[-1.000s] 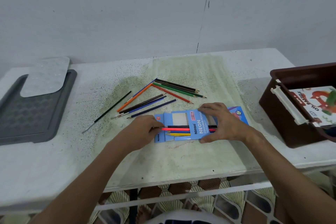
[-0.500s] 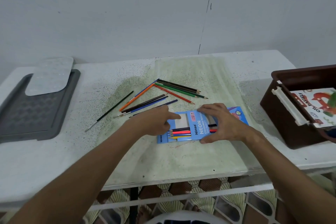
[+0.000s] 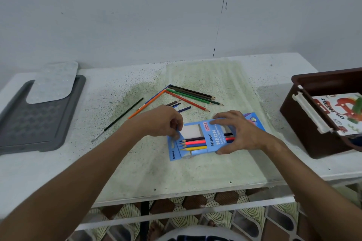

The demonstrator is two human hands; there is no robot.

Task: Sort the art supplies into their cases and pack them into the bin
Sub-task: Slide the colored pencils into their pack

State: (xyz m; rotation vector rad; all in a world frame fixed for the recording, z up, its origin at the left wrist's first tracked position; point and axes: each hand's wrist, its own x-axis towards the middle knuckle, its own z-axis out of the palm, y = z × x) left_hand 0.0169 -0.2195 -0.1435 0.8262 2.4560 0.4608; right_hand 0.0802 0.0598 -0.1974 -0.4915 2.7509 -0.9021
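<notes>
Box point(image 3: 213, 139) (Ninso NEON); "OIL PASTELS" pack point(image 3: 340, 115)

The blue pencil case point(image 3: 213, 139) looks like thin printed card with a slight sheen. The table point(image 3: 195, 170) is pale, speckled and matt. Far left, the grey tray point(image 3: 39, 125) is textured plastic; at right, the brown bin point(image 3: 305, 123) is smooth, glossy plastic.

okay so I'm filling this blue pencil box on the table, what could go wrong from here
1. The pencil box lies open at its left end, pencil tips poking out there; lifting or tilting it could let them slide out.
2. The left hand covers the ends of a few loose pencils; a careless sweep might roll them away.
3. The thin paintbrush lies apart on the left and could get left behind or end up in the pencil box.
</notes>
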